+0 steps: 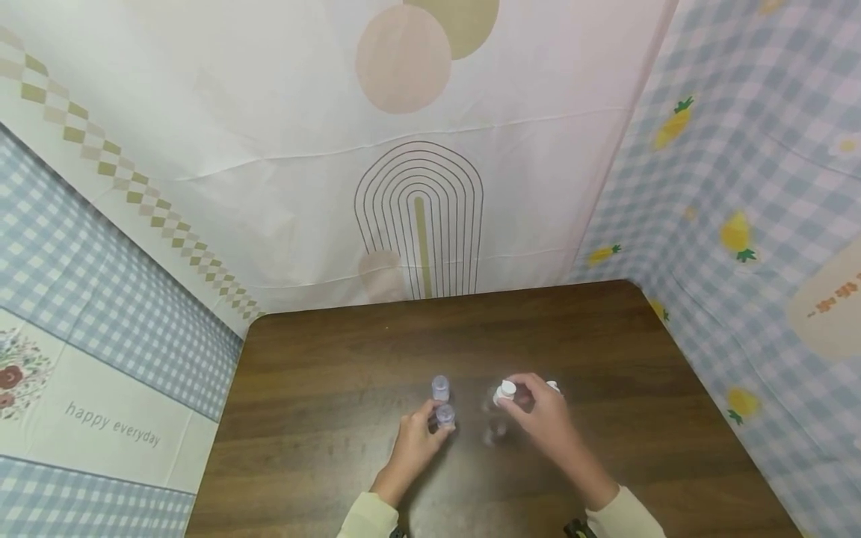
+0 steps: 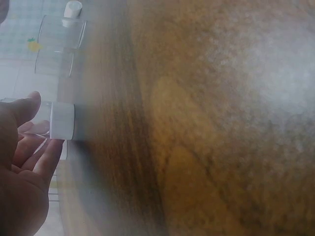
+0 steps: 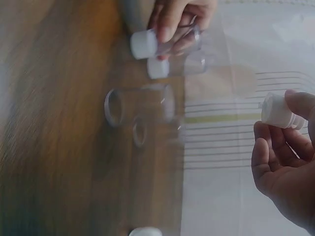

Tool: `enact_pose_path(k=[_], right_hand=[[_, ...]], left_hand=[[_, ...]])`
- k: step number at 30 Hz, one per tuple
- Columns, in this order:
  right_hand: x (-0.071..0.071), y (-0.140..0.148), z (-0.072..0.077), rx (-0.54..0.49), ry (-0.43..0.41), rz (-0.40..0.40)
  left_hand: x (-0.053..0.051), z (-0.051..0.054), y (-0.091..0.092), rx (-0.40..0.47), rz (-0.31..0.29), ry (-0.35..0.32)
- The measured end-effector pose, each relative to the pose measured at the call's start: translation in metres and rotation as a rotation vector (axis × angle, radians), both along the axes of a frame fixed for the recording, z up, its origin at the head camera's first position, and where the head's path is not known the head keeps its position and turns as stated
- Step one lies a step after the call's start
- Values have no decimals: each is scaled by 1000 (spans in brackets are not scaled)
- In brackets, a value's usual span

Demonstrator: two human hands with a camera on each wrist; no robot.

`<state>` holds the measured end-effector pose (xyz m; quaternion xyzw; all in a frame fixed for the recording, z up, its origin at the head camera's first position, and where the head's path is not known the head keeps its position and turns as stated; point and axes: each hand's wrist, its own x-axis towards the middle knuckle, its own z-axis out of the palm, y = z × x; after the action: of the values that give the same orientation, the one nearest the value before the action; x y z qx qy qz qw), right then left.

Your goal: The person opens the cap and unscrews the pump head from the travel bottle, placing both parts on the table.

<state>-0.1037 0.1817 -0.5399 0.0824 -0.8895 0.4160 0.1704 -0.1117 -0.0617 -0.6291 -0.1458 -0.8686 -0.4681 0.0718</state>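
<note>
My left hand [image 1: 413,442] grips a small clear bottle [image 1: 445,415] that stands upside down on its white cap [image 2: 62,121]. Right behind it stands a second clear bottle [image 1: 440,387], also resting on a white cap [image 3: 158,68]. Between thumb and fingers, my right hand [image 1: 548,422] pinches a white cap [image 3: 276,110] with a narrower collar, held above the table. Below and left of that hand, clear open-mouthed containers [image 3: 116,107] stand on the wood; they are faint in the head view. Another white cap [image 1: 553,386] shows partly behind the right hand.
The brown wooden table [image 1: 323,373] is bounded at the back by a white printed cloth [image 1: 303,224]. Blue checked cloths hang along the left [image 1: 121,246] and right [image 1: 726,187] sides.
</note>
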Motion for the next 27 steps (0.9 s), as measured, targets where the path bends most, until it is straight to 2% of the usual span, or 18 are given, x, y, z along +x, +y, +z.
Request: enact_pose_path(k=[8,17,27], right_hand=[[7,32,-14,22,-99,-41],[6,57,-28,22,-236,-63],[9,84,-44,191,-229,-65]], left_hand=[[2,1,2,14,-15,-24],[1,-1,3,11,-12,-14],[0,0,5,9,-15,-19]])
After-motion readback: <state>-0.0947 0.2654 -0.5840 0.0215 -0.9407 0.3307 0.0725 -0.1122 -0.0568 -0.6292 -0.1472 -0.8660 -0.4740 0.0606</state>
